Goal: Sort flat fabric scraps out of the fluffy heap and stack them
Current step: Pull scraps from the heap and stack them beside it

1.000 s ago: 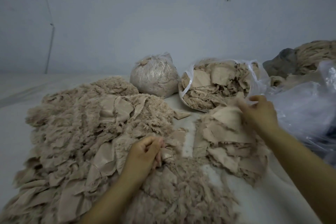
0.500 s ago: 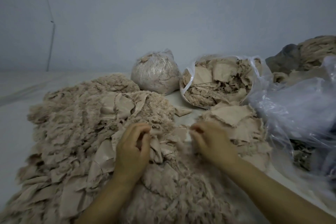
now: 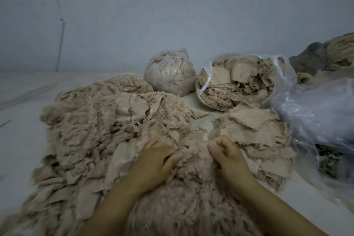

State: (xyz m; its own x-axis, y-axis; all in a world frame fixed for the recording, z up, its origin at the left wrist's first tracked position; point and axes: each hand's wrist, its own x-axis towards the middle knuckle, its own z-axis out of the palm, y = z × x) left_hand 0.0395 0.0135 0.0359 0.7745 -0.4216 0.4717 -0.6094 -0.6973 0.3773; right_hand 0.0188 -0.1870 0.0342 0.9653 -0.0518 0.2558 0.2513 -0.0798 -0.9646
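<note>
Fluffy heap: a wide mound of beige fluffy fabric [image 3: 92, 140] is spread over the near and left part of the white surface [image 3: 21, 140], with flat scraps mixed into it.
Left hand: the left hand [image 3: 155, 161] is laid on the near middle of the heap, fingers bent down into the fluff; whether anything is pinched under them cannot be told.
Right hand: the right hand [image 3: 228, 155] is set just beside the left, a narrow gap of fluff kept between them; its fingers are curled in against the thumb at the heap's right edge, and a grip on fabric cannot be confirmed.
Stack of flat scraps: a layered stack of flat beige scraps [image 3: 256, 138] is placed just right of the right hand, touching the heap's edge, with a large smooth piece lying on top.
Loose scrap: one small flat scrap [image 3: 199, 114] is seen alone on the surface between heap and open bag.
Loose plastic: a crumpled clear plastic sheet [image 3: 318, 113] is piled at the right, beside the stack.
Open bag: a clear bag [image 3: 239, 82] filled with beige scraps is lying behind the stack, its mouth turned this way.
Tied bag: a knotted clear bag [image 3: 169, 74] of fluff is stood left of the open bag, near the wall.
Far right: a grey and beige fabric pile [image 3: 329, 53] is partly visible.
Wall: a plain pale wall [image 3: 153, 15] is seen behind everything.
</note>
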